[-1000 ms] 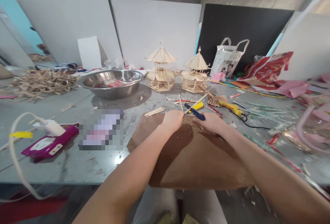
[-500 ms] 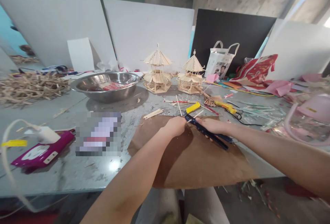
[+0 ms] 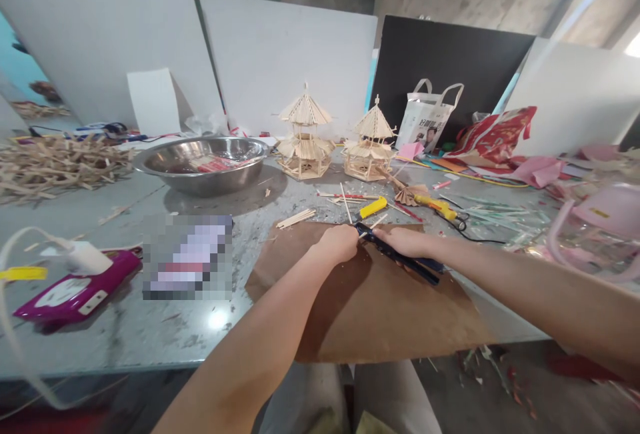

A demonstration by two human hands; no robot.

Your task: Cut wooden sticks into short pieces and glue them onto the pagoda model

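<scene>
My left hand [image 3: 340,243] is closed in a fist over the far edge of a brown paper sheet [image 3: 370,301]; a thin wooden stick [image 3: 378,220] pokes out of it to the right. My right hand [image 3: 407,242] is closed round a dark blue-handled cutting tool [image 3: 400,257], whose tip meets the stick right beside my left fist. Both hands rest low on the paper, almost touching. A yellow-handled tool [image 3: 373,207] lies on the table just beyond them.
Two small stick pagodas [image 3: 305,137] [image 3: 373,144] stand behind. A steel bowl [image 3: 203,164] sits at the left, with a heap of sticks [image 3: 55,164] further left. A magenta pack [image 3: 75,291], a white cable, a yellow glue gun [image 3: 440,207], bags and scraps crowd the grey table [image 3: 150,327].
The view shifted right and slightly down. My right hand turned the blue tool so its handles now trail toward me along my wrist. Both hands stay close together on the paper.
</scene>
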